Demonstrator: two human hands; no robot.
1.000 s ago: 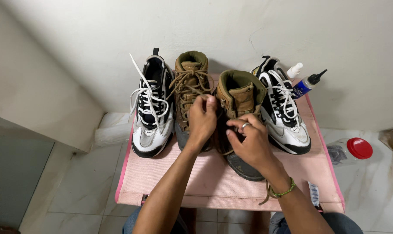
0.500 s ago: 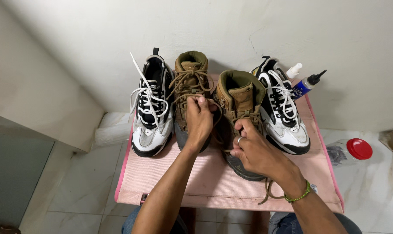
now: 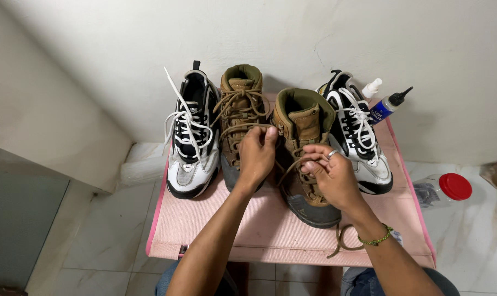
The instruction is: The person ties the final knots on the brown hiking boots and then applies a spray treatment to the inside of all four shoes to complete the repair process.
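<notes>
Two brown boots stand side by side on a pink table (image 3: 270, 230). My left hand (image 3: 258, 155) pinches a brown lace near the top eyelet of the right brown boot (image 3: 303, 126). My right hand (image 3: 332, 175), with a ring, pinches the other stretch of that brown lace (image 3: 288, 170) over the boot's front. A loose lace end trails off the table edge by my right wrist, which wears a green bracelet. The left brown boot (image 3: 238, 104) stands just behind my left hand, its laces loosely crossed.
A black-and-white sneaker (image 3: 191, 148) sits left of the boots and another sneaker (image 3: 358, 137) on the right. Two small bottles (image 3: 388, 104) stand at the table's back right corner. A red-lidded jar (image 3: 443, 189) lies on the tiled floor to the right. A white wall is behind.
My right hand has pulled back from the boot's top toward me, drawing the lace out. My left hand has stayed near the boot's top eyelets.
</notes>
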